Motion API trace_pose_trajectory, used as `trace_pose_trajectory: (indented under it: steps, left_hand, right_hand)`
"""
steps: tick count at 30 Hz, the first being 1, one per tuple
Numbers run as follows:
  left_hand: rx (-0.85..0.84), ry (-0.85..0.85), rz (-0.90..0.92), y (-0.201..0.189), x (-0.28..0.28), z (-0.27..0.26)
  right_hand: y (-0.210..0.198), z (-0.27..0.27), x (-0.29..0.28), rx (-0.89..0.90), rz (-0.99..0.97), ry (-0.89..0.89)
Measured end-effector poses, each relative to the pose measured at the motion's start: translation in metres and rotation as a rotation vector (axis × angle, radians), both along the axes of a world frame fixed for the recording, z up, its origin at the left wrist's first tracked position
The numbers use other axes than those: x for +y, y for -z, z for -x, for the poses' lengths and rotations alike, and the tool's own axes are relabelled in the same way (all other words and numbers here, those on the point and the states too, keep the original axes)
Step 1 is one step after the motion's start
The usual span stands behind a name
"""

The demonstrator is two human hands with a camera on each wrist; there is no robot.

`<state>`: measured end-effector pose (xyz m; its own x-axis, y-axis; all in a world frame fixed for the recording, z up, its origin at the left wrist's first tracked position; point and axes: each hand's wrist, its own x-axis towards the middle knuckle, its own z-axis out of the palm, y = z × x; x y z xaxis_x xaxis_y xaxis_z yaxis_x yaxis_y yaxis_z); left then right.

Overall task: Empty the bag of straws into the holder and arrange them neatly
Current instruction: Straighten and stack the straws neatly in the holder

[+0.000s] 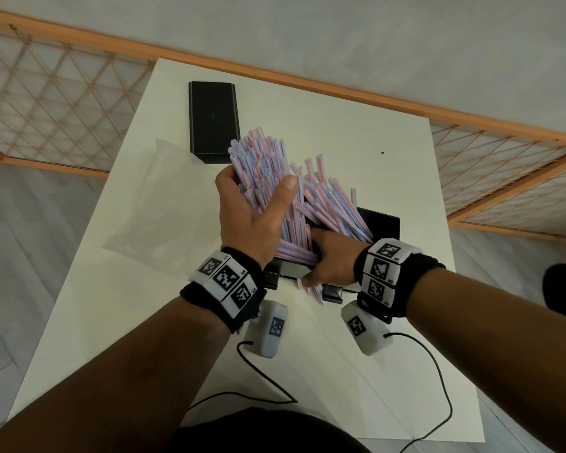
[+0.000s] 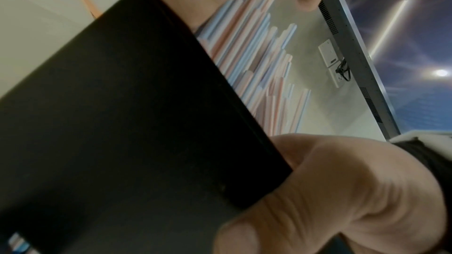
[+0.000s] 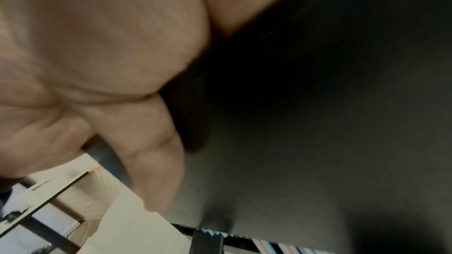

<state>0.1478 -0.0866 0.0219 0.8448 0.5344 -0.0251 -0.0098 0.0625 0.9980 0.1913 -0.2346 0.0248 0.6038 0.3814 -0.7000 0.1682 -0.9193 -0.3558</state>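
A thick bundle of red-and-blue striped straws [image 1: 268,165] stands tilted in the black holder [image 1: 381,223] at the table's middle. My left hand [image 1: 258,188] grips the upper part of the bundle, thumb on the right side, fingers hidden behind the straws. My right hand [image 1: 321,259] grips the holder's near end, thumb inside by the straws. The left wrist view shows the holder's black wall [image 2: 122,123], the straws [image 2: 257,55] and the right hand [image 2: 330,190]. In the right wrist view fingers [image 3: 151,161] press on the dark holder [image 3: 318,103]. The empty clear bag [image 1: 157,197] lies to the left.
A black rectangular lid or box [image 1: 213,122] lies at the far side of the white table [image 1: 340,125]. A few loose straws [image 1: 316,294] poke out by the holder's near edge. Sensor cables [image 1: 262,367] trail over the near table. A wooden lattice rail [image 1: 504,178] surrounds the table.
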Motion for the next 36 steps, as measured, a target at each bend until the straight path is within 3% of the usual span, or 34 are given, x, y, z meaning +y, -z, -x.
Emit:
trace_pose_trajectory:
  steps: [9,19,29,32,36]
  left_hand:
    - [-0.001,0.016,0.000,-0.001,-0.001,0.000]
    - [-0.147,0.010,0.017,-0.014,0.004,-0.003]
    - [-0.153,-0.017,0.105,-0.014,0.005,-0.003]
    - [-0.180,-0.009,0.153,-0.014,0.005,-0.004]
    - [-0.200,0.006,0.216,-0.023,0.016,-0.007]
  right_hand:
    - [-0.003,0.006,0.003,-0.194,0.030,-0.141]
    - [-0.007,0.006,-0.007,-0.188,-0.568,0.238]
    - [-0.037,0.002,-0.002,-0.286,-0.713,0.238]
    - [-0.037,0.002,0.000,-0.336,-0.664,0.197]
    - [-0.017,0.008,-0.007,-0.357,-0.358,0.060]
